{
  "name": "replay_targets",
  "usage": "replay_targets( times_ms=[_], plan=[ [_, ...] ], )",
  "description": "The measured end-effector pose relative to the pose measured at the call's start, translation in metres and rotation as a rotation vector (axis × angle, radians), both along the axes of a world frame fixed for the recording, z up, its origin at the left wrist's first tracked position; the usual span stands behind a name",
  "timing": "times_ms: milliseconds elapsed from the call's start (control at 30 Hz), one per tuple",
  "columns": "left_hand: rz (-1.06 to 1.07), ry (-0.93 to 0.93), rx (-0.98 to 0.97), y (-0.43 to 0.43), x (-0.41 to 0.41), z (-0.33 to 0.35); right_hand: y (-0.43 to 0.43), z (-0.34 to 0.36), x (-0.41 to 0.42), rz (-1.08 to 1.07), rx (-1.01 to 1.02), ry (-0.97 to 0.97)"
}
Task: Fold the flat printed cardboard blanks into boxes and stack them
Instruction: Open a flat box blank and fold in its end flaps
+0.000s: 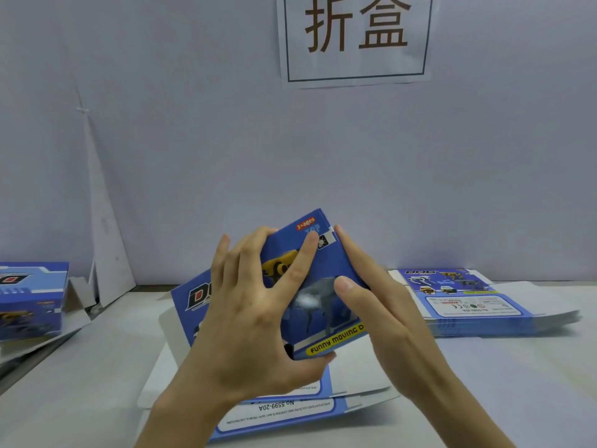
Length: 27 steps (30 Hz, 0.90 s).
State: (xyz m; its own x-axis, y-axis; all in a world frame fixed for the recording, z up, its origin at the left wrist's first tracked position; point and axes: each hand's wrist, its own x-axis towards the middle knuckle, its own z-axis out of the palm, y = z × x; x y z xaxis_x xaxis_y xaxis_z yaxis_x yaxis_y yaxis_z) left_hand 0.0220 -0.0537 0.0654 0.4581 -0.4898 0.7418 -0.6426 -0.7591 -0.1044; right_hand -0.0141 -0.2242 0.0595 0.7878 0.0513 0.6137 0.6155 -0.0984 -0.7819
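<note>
A blue printed cardboard blank (318, 305), partly folded up, is raised off the table at the centre of the head view. My left hand (255, 315) grips its left part, fingers spread over the printed face and thumb under the lower edge. My right hand (374, 302) lies along the right side with straight fingers, thumb pressing the front face. A flat blue blank (290, 412) lies on the table under my hands. One folded blue box (30, 299) stands at the far left. A stack of flat blanks (468, 302) sits at the right.
A white table (97, 367) runs up to a pale wall (193, 156). A paper sign (355, 40) with dark characters hangs on the wall. Loose white cardboard sheets (109, 253) lean in the left corner beside the folded box.
</note>
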Motion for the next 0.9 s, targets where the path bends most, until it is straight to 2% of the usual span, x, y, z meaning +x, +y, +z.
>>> replay_targets(
  times_ms=[133, 333, 433, 567, 667, 833, 900],
  plan=[
    [-0.027, 0.033, -0.062, 0.006, -0.002, 0.006, -0.009, 0.003, 0.000, 0.079, -0.064, -0.026],
    [-0.036, 0.034, -0.092, 0.001, -0.004, 0.003, -0.006, -0.001, 0.002, -0.034, -0.172, -0.131],
    [-0.043, 0.037, -0.064, 0.003, -0.002, 0.002, -0.006, -0.007, 0.005, -0.075, -0.224, -0.105],
    [-0.050, 0.050, -0.050, 0.005, 0.000, 0.004, -0.003, -0.009, 0.005, -0.009, -0.139, -0.059],
    [-0.082, 0.082, -0.128, 0.008, 0.002, 0.005, -0.009, -0.005, 0.004, -0.105, -0.134, -0.070],
    [-0.153, 0.107, -0.162, 0.009, 0.006, 0.004, -0.019, 0.002, 0.001, -0.064, -0.109, 0.123],
    [-0.208, 0.158, -0.180, 0.007, 0.006, 0.002, -0.017, 0.002, 0.002, -0.159, -0.131, 0.026]
  ],
)
